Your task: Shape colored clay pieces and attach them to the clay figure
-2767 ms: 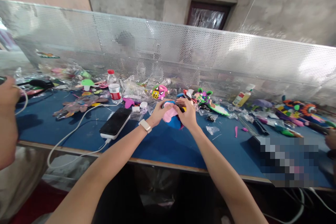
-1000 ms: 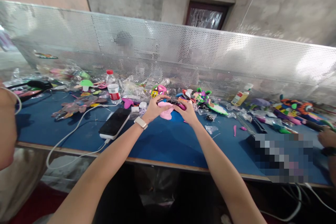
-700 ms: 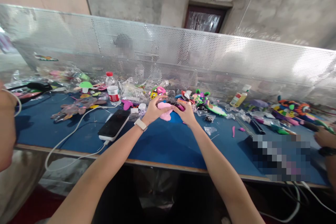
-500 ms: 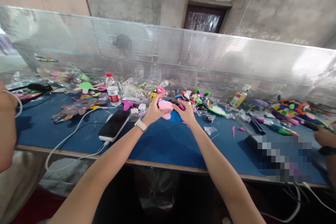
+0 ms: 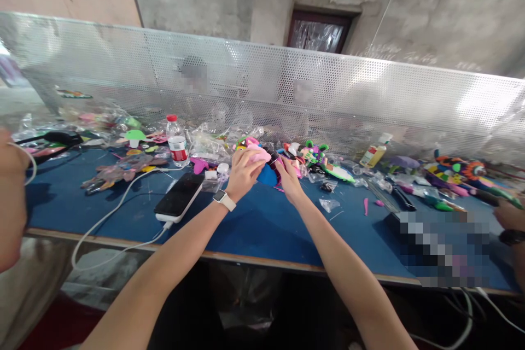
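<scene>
Two-handed handling is unfolding: left hand (image 5: pixel 241 173) gripping a pink piece (image 5: pixel 261 153), right hand (image 5: pixel 290 178) apparently pinching a dark piece (image 5: pixel 270 154). Next move is likely calling for steadiness.

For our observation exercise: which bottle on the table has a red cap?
The clear bottle with the red-and-white label, standing beyond the phone. The yellow bottle, far to its right, has a whitish cap.

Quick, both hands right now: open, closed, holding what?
Left hand: closed, holding the soft-looking pink piece.
Right hand: closed on the dark piece by the blue one; its exact grip is partly hidden.
</scene>
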Tool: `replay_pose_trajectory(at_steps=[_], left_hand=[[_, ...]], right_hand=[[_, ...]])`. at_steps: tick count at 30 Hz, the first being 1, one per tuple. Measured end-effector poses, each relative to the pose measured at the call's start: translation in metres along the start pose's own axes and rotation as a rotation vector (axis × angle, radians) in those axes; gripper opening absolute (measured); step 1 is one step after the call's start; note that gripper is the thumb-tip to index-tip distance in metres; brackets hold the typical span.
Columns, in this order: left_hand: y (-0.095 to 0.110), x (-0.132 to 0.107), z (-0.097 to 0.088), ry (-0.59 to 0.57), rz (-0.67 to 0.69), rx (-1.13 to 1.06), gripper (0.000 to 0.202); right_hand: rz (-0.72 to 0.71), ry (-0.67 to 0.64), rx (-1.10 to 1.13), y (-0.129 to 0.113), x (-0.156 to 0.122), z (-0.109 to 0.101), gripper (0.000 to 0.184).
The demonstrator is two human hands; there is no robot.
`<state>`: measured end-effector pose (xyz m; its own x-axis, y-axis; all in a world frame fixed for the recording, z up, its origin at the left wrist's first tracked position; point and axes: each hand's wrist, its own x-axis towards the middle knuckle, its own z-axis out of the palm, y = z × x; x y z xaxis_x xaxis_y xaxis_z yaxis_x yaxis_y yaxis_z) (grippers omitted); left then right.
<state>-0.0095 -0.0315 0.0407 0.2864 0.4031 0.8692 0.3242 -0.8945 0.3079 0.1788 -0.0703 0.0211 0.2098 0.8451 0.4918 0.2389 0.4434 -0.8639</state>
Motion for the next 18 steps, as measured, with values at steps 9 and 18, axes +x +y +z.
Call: replay_pose_trajectory(at_steps=[9,18], left_hand=[[0.016,-0.003,0.001,-0.183,0.074,0.028,0.048],[0.025,-0.005,0.004,-0.377,0.223,0.213,0.067]], right_hand=[[-0.043,0.189,-0.039,-0.007,-0.008,0.010,0.051],[-0.095,0.259,0.042,-0.007,-0.006,0.006,0.054]])
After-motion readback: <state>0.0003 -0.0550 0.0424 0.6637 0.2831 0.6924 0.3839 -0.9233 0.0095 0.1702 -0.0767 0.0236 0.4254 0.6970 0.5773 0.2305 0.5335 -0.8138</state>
